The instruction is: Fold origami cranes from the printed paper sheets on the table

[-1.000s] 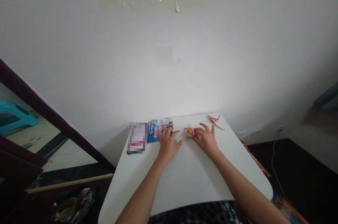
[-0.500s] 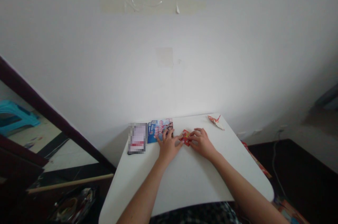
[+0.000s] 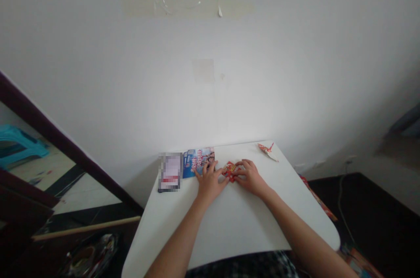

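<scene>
Table (image 3: 236, 230) (white): hands (image 3: 210, 180) (image 3: 251, 177) flank origami paper (image 3: 230, 171)

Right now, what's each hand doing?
Left hand: open, holding nothing.
Right hand: on the folded red paper; cannot tell whether it grips it.

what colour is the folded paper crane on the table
The origami crane is cream-white with a red patterned paper, best seen in the head view.

A white table (image 3: 236, 225) holds an origami crane (image 3: 267, 151), blue leaflet (image 3: 197, 162), blurred card (image 3: 170, 172).
</scene>
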`<state>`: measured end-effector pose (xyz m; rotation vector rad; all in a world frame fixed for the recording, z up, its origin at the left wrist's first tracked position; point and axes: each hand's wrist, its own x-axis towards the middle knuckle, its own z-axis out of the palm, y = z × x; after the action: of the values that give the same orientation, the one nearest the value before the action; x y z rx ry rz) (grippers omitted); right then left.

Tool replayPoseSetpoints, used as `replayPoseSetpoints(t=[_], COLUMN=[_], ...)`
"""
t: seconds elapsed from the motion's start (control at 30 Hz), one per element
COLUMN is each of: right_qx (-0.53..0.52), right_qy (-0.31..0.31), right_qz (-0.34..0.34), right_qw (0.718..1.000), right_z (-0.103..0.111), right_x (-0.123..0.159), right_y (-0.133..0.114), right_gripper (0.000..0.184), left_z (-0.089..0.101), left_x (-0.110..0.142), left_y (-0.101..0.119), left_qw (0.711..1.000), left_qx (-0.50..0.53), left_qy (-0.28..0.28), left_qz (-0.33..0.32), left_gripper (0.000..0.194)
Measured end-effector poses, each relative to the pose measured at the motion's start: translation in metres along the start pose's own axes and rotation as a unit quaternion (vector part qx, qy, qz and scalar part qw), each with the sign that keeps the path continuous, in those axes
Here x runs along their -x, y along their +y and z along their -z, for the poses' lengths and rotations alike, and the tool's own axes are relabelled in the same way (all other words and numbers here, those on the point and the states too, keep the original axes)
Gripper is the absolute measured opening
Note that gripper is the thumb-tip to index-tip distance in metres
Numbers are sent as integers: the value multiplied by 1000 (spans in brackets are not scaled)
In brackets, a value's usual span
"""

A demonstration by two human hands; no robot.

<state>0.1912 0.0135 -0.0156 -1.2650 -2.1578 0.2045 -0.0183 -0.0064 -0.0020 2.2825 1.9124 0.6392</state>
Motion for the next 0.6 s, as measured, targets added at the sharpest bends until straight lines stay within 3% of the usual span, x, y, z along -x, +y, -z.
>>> replayPoseSetpoints(t=[0.37, 0.6], right_qx=[-47, -65], right_qy=[-14, -30], right_qz=[0, 2], right_qw=[999, 997], right_z=[7, 14], right_x=[1, -2], right_y=[2, 8], right_gripper=[22, 57], left_z=[4, 5], left_x=[-1, -1], left_y=[2, 1], left_qw=[1000, 1000], left_qx=[-8, 4], left_qy=[-3, -8], left_qz=[10, 15], left_gripper=[37, 39])
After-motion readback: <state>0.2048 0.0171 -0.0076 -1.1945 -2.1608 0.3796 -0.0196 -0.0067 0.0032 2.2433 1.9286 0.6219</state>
